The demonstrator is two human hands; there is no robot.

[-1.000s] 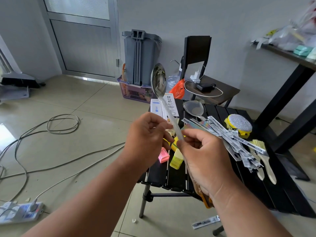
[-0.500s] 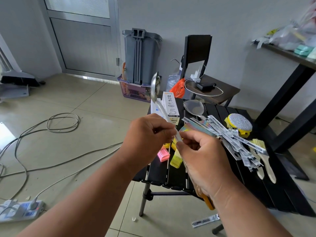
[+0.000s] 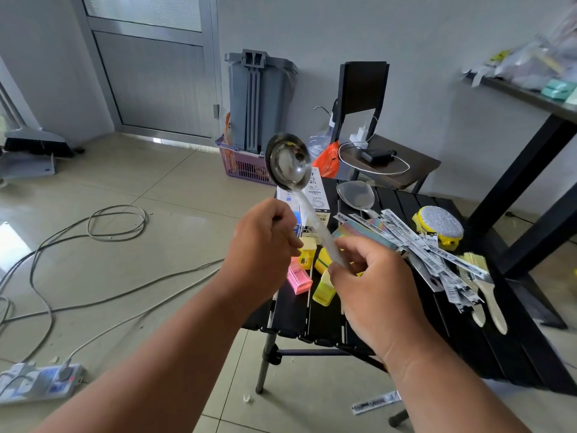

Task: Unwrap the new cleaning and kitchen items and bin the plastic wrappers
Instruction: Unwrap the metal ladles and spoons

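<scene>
Steel ladle raised above the near-left end of the black slatted folding table, bowl uppermost and tilted toward the camera, handle sheathed in clear plastic wrapper slanting down to the right. Handle's lower part pinched between curled thumb and fingers of the right hand. Left hand just beside the handle, fingers curled in at the wrapper; whether actually gripping the plastic cannot be told.

On the table, right of the ladle handle: a fanned heap of barcoded packaging strips, some overlapping a striped card. Beyond the heap, a yellow scrubber with a silvery pad; at the heap's right edge, two wooden-handled brushes. Behind the ladle, a white carton and a mesh skimmer. Under the hands, on the table's left side, a pink box and a yellow box.

Beyond the table's far end: a grey bin standing in a purple basket, an orange bag, a dark chair with charger and cable on its seat. Left of the table, on the tiled floor, loose cables and a power strip.
</scene>
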